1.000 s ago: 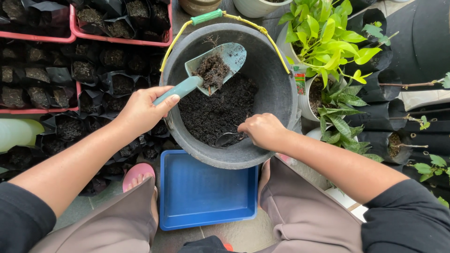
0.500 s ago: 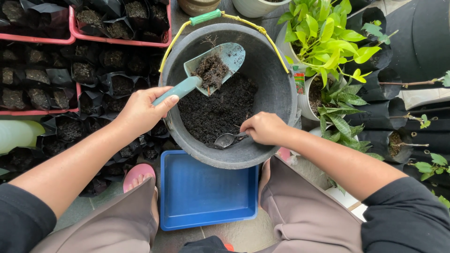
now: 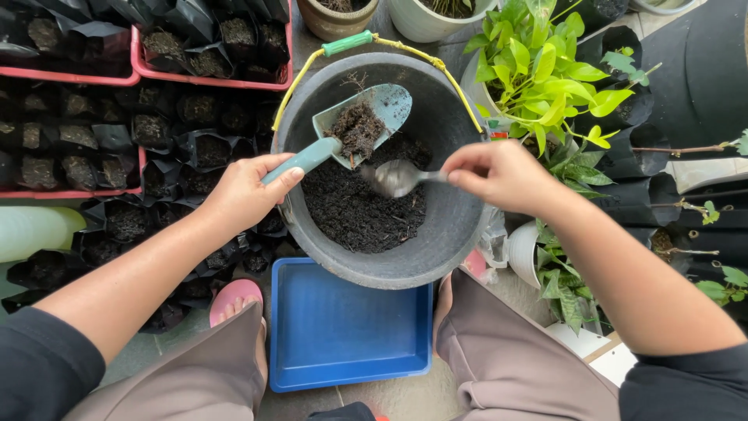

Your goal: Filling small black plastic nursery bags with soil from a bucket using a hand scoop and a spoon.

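Garden floor, soil bucket [image 3: 460, 226]: our left hand [image 3: 245, 191] grips loaded trowel [image 3: 354, 129]; right hand [image 3: 499, 175] pinches spoon [image 3: 397, 178] above soil.

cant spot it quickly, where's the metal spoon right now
In the head view the metal spoon is held by the right hand over the soil inside the grey bucket, just right of and below the teal trowel.

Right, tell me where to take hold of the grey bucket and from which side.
Grip the bucket by the green sleeve on its yellow bail handle, coming from above at the far rim. The handle lies tipped back there, clear of the left hand with the trowel and the right hand with the spoon, which hang over the soil.
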